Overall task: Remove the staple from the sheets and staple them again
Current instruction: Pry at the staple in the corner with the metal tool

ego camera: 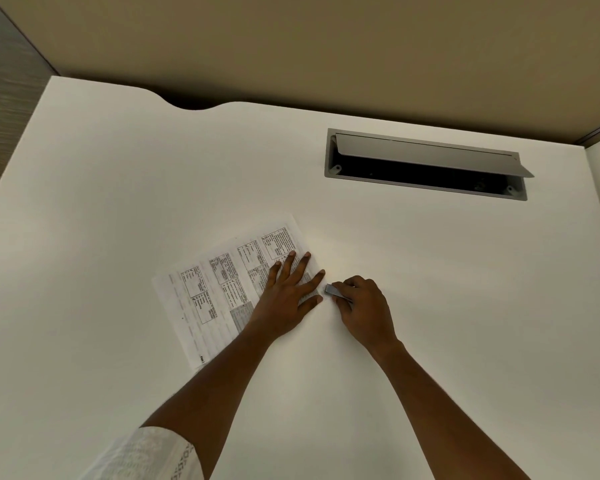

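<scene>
Printed sheets [215,289] with small tables of text lie flat on the white desk, turned at an angle. My left hand [288,296] presses flat on their right-hand part, fingers spread and straight. Just to its right, my right hand [364,306] grips a small grey metal tool [335,292], whose tip points at the edge of the sheets beside my left forefinger and thumb. The staple itself is too small to make out, and most of the tool is hidden inside my fist.
A grey cable tray [426,164] with its lid tilted open is sunk into the desk at the back right. The white desk [118,188] has a curved notch in its far edge. A beige partition stands behind it.
</scene>
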The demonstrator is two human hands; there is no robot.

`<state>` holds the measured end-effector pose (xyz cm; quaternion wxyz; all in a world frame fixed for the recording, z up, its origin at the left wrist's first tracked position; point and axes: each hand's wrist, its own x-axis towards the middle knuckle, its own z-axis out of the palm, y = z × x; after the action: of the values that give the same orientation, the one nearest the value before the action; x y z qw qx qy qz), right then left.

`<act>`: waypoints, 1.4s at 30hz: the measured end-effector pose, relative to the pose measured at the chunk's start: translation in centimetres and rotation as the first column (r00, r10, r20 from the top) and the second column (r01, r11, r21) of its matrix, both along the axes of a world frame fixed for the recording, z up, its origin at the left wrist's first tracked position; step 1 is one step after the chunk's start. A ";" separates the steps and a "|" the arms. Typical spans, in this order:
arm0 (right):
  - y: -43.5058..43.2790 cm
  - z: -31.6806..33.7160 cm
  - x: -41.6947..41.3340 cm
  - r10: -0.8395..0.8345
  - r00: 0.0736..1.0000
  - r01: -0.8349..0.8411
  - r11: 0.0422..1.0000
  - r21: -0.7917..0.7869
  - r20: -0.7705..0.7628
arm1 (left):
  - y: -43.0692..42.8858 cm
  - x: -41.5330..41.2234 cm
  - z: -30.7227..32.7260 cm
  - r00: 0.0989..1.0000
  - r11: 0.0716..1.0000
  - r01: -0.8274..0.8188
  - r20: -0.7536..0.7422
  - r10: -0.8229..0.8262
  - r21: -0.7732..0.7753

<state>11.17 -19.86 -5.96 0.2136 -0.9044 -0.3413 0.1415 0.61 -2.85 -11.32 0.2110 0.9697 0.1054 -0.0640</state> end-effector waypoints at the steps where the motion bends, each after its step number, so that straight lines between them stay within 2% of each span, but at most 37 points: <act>1: 0.0 0.0 0.1 0.007 1.000 -0.007 1.000 0.003 -0.009 | 0.0 0.0 0.0 1.000 1.000 0.000 0.001 0.000 0.001; 7: 0.2 0.0 0.2 0.027 0.999 -0.026 1.000 0.005 -0.044 | 0.0 0.0 0.3 1.000 1.000 0.001 -0.009 -0.001 -0.002; 13: 0.4 0.2 0.1 0.047 0.999 -0.046 0.998 -0.036 0.018 | 0.0 0.1 0.4 1.000 1.000 0.012 -0.001 -0.012 0.024; 17: 0.7 0.2 0.3 0.066 0.998 -0.064 0.994 -0.087 0.015 | 0.1 0.2 0.4 1.000 0.999 0.010 -0.020 -0.009 0.031; 24: 1.0 0.1 0.2 0.070 0.997 -0.070 0.995 -0.075 0.006 | 0.1 0.2 0.9 0.999 0.999 -0.014 -0.050 0.016 0.029; 34: 0.0 -0.5 0.0 0.185 0.961 -0.199 0.979 0.049 0.207 | 0.1 0.3 1.6 0.994 1.000 -0.023 -0.111 0.024 0.003; 38: -0.3 -0.3 0.0 0.242 0.929 -0.262 0.964 0.036 0.279 | 0.1 0.2 1.2 0.996 1.000 -0.023 -0.087 0.024 0.009; 42: 0.2 0.1 0.5 0.206 0.968 -0.211 0.977 0.022 0.144 | 0.1 0.3 1.2 0.997 1.000 -0.027 -0.069 0.026 -0.004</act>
<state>11.67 -19.69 -5.84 0.1895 -0.8671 -0.4513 0.0927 0.88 -2.77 -10.16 0.2104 0.9649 0.1254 -0.0948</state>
